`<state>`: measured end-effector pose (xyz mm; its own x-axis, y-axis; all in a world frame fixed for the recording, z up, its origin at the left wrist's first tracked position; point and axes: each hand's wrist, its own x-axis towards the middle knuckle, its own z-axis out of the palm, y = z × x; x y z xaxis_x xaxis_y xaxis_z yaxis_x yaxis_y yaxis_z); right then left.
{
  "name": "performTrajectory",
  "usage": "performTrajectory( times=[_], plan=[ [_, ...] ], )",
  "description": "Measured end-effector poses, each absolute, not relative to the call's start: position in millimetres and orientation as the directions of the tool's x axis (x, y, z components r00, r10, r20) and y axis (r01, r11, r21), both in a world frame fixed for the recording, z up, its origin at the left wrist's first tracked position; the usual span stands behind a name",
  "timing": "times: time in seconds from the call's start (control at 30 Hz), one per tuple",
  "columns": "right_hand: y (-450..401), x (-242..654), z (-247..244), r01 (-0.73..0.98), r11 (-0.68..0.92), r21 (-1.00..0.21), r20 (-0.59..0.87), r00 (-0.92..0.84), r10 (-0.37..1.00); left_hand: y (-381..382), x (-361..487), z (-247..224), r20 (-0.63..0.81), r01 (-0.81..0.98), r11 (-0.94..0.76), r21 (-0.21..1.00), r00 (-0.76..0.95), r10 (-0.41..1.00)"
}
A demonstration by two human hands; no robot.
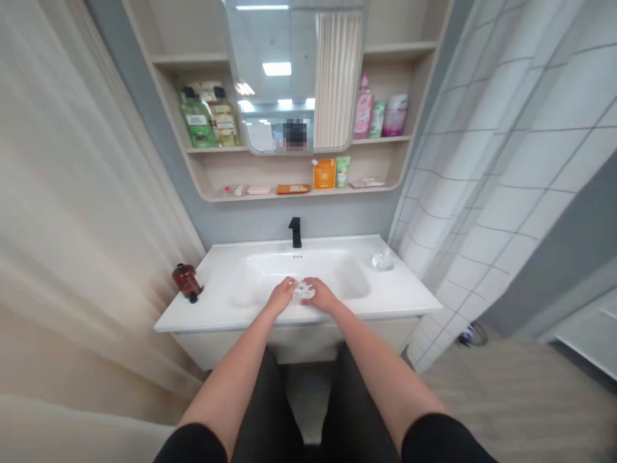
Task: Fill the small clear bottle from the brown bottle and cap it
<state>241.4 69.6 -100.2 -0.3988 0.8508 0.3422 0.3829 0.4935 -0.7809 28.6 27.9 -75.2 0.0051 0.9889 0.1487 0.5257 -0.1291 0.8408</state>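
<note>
Both my hands meet over the front of a white washbasin [294,270]. My left hand [281,295] and my right hand [321,295] grip a small, round, translucent whitish object [304,291] from either side. Their fingers hide part of it, and I cannot tell what it is. A transparent plastic item [382,260] lies on the right of the counter, well away from my right hand. A brown bottle with a black cap [187,281] lies on its side at the counter's left edge.
A black faucet [295,232] stands behind the basin. Above it, a mirror [294,74] hangs between wooden shelves [299,193] holding several toiletry bottles and tubes. Pale curtains [72,193] hang at the left, and a grid-patterned curtain [501,186] hangs at the right.
</note>
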Motion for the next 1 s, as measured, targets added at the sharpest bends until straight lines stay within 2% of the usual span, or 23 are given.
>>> performTrajectory(
  times=[0.1,0.23,0.5,0.6,0.7,0.83,0.9,1.0],
  plan=[
    [68.0,241.5,-100.2,0.390,0.487,-0.782,0.343,-0.383,0.858,23.2,29.0,-71.5,0.176,0.539,-0.154,0.828,0.011,0.984],
    [65.2,241.1,-97.4,0.416,0.454,-0.788,0.319,-0.355,0.879,16.0,31.4,-59.3,0.129,0.495,-0.051,0.867,-0.125,0.984],
    [64.4,245.4,-90.8,0.398,0.307,-0.864,0.260,-0.169,0.951,-1.0,1.9,-39.3,0.163,0.373,-0.055,0.926,-0.266,0.950],
    [69.2,247.9,-93.4,0.378,0.299,-0.876,0.266,-0.138,0.954,-22.4,-50.4,-44.5,0.199,0.312,-0.062,0.948,-0.429,0.881],
    [75.1,247.7,-99.0,0.380,0.300,-0.875,0.258,-0.160,0.953,-51.1,-112.8,-50.9,0.197,0.348,0.043,0.936,-0.624,0.756],
    [78.2,245.6,-104.3,0.418,0.315,-0.852,0.250,-0.203,0.947,-82.9,-174.0,-53.3,0.215,0.457,0.287,0.842,-0.771,0.600],
    [77.2,245.6,-104.2,0.436,0.314,-0.843,0.244,-0.210,0.947,-91.2,-188.6,-53.5,0.290,0.558,0.375,0.740,-0.768,0.571],
    [74.6,246.6,-102.0,0.435,0.307,-0.847,0.236,-0.211,0.949,-95.3,-194.4,-55.0,0.416,0.699,0.420,0.579,-0.696,0.586]
  ],
)
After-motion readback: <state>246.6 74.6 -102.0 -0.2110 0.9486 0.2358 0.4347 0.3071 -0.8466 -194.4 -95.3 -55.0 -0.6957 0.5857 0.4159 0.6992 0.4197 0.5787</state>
